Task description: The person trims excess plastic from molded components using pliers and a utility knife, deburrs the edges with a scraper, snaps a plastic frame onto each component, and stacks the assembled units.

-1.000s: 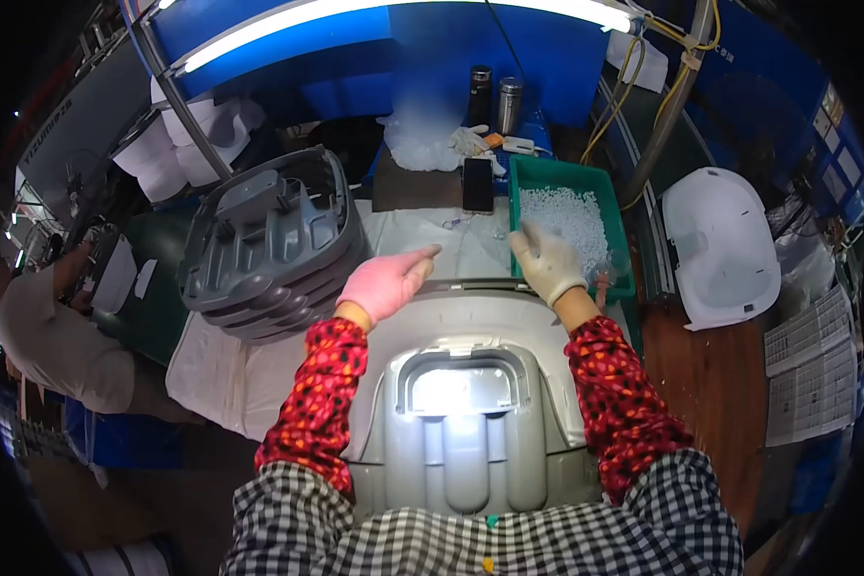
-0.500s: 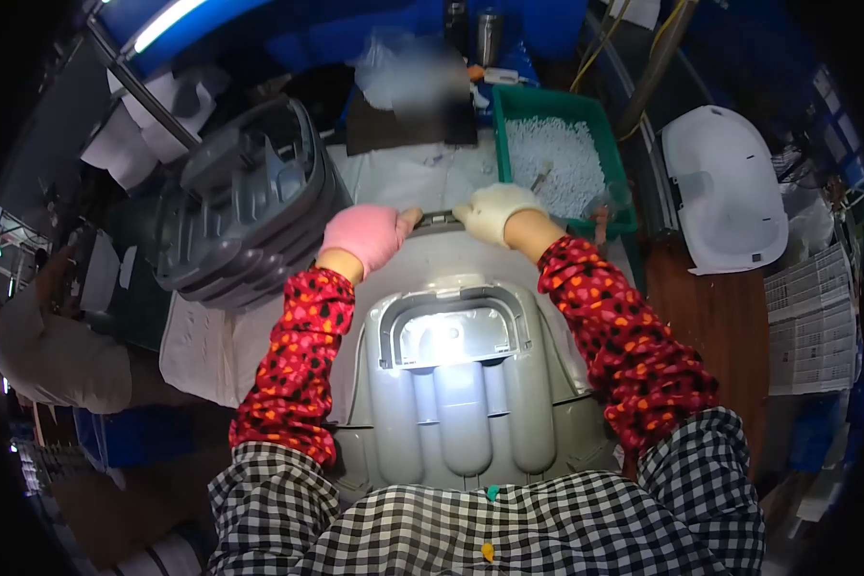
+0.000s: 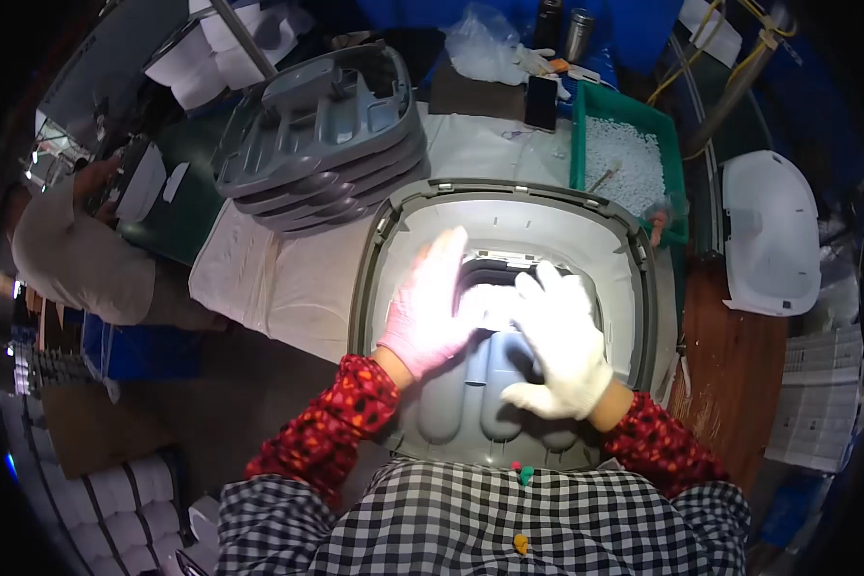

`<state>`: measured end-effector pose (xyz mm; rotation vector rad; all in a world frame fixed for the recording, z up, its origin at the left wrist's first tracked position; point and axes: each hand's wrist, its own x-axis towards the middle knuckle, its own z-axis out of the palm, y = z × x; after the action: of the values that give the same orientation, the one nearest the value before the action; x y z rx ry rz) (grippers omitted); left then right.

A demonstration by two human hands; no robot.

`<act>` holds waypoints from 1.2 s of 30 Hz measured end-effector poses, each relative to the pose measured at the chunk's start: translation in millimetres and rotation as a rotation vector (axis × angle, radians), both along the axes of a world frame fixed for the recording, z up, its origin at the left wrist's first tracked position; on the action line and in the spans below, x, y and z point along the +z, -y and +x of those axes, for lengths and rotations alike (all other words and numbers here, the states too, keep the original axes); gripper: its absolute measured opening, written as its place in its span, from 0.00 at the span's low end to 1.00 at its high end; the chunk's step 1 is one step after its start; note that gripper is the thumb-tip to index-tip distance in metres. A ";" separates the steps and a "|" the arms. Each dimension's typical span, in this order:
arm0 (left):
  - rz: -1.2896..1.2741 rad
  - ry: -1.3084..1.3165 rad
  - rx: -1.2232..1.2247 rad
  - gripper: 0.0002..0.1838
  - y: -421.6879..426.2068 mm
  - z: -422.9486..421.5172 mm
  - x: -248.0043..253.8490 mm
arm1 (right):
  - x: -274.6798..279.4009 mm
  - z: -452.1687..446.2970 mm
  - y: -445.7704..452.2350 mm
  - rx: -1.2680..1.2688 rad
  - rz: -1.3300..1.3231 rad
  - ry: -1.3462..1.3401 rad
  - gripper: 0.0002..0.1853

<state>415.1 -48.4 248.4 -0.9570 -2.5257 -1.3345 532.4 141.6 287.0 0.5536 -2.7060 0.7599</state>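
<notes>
A large grey plastic shell [image 3: 645, 322] with a pale inner wall and a darker clip-edged rim lies in front of my body. Its middle carries long rounded ridges and an arched recess, lit brightly. My left hand [image 3: 424, 315], in a pink glove, is over the left side of the recess with fingers stretched out. On the right, my right hand [image 3: 562, 341] in a white glove has its fingers spread above the ridges. Neither hand grips anything. Whether the palms touch the plastic, I cannot tell; they hide part of the recess.
Stacked grey plastic parts [image 3: 326, 134] stand at the back left. A green bin [image 3: 580, 144] of small white pieces is at the back right, near a phone [image 3: 541, 103] and a clear bag [image 3: 485, 43]. A white plastic tub [image 3: 773, 235] stands far right. Another person [image 3: 86, 250] is at the left.
Both hands have left the far edge of the shell and come back over its middle, opening out flat. The view has shifted, so the whole far rim now shows.
</notes>
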 end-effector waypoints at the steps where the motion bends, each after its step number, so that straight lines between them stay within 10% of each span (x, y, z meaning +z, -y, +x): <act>1: -0.036 0.090 0.043 0.30 0.7 -0.6 6.4 | -1.1 -7.1 2.5 -0.004 0.013 -0.062 0.41; 3: -0.161 0.124 -0.111 0.29 4.5 -10.7 5.4 | -5.1 -16.4 -1.1 -0.087 -0.012 -0.119 0.42; 11: 0.625 0.507 0.218 0.29 111.5 -33.5 49.6 | -0.3 51.3 -97.9 -0.692 -0.235 -0.032 0.37; 13: 0.415 0.627 0.402 0.32 117.6 -6.5 30.5 | -20.6 76.1 -103.0 -0.723 -0.417 0.073 0.32; 15: -0.330 0.523 0.484 0.31 94.5 34.9 -0.3 | -37.5 88.3 -74.9 -0.903 -0.132 0.511 0.32; 29: -0.177 0.929 0.492 0.22 92.5 32.3 2.4 | -78.1 118.3 -75.8 -0.931 -0.288 0.432 0.32; 32: -0.328 0.859 0.475 0.21 99.8 35.9 4.5 | -149.0 152.4 -92.1 -0.669 -1.366 0.065 0.35; 36: -0.128 0.745 0.555 0.22 112.0 71.1 -15.5 | -113.3 121.8 -87.9 -0.101 -1.831 0.301 0.39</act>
<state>486.2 -160.3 232.9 0.3327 -3.0564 -1.5232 654.1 229.5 173.8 -0.2018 -1.1040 2.6674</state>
